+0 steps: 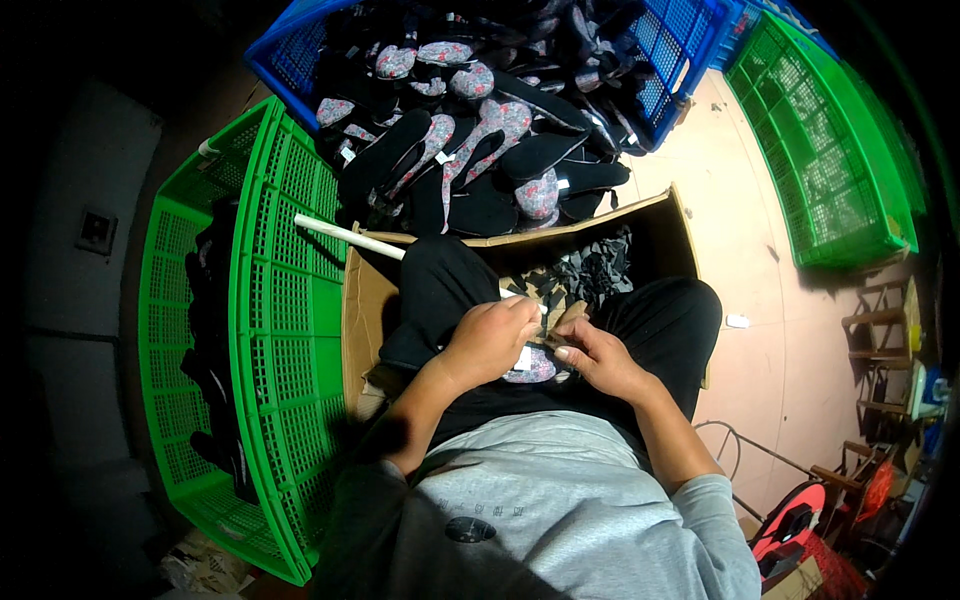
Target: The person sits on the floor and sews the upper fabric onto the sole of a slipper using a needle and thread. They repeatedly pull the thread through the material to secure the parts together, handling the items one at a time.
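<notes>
The grey sweatshirt [540, 510] of the seated person fills the lower centre, with black trousers [660, 320] over the knees beyond it. The floor [760, 330] is pale and bare-looking, with dark surroundings at the left; wooden stools [885, 330] and a red reel [795, 515] stand at the right.

The left hand [490, 340] is curled closed around the near end of a long white stick [350, 237], which runs up and left across the left knee. The right hand [600, 355] has its fingers narrowed in a pinch on the edge of a flowered shoe insole [532, 368]. The insole lies in the lap, between both hands and partly under them.

A cardboard box [660, 215] stands open between the knees and holds dark fabric scraps [590, 270]. Beyond it, a blue crate [660, 60] is heaped with black and flowered insoles [490, 140]. A green crate [280, 330] at the left holds a row of dark pieces [205, 330]. Another green crate [820, 150] leans at the upper right; its contents cannot be seen.
</notes>
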The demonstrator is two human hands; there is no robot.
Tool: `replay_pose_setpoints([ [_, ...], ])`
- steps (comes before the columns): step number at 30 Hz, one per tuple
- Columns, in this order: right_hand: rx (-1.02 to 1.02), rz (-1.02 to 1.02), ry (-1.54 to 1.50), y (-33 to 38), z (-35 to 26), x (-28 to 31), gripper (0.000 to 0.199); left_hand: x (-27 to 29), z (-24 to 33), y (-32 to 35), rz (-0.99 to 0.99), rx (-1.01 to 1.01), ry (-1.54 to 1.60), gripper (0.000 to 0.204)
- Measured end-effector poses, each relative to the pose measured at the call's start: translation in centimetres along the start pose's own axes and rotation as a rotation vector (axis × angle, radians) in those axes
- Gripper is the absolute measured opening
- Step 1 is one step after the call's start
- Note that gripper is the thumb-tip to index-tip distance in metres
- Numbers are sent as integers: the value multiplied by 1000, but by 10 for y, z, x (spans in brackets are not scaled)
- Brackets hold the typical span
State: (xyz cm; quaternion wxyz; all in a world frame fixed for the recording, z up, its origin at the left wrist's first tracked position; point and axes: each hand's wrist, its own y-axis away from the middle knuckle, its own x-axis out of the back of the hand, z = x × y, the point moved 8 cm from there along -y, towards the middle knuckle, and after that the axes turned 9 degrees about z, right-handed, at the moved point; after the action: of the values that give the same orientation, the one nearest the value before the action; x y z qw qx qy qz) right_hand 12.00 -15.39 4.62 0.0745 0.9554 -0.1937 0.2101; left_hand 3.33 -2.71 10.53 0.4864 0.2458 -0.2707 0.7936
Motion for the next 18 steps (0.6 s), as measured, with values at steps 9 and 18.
replay_pose_setpoints([
  [9, 34, -11, 64, -4, -8, -4, 25, -8, -3, -1, -33, 20, -20, 10],
  [18, 55, -11, 103, -6, -4, -6, 26, -12, -7, -2, -41, 22, -23, 10],
])
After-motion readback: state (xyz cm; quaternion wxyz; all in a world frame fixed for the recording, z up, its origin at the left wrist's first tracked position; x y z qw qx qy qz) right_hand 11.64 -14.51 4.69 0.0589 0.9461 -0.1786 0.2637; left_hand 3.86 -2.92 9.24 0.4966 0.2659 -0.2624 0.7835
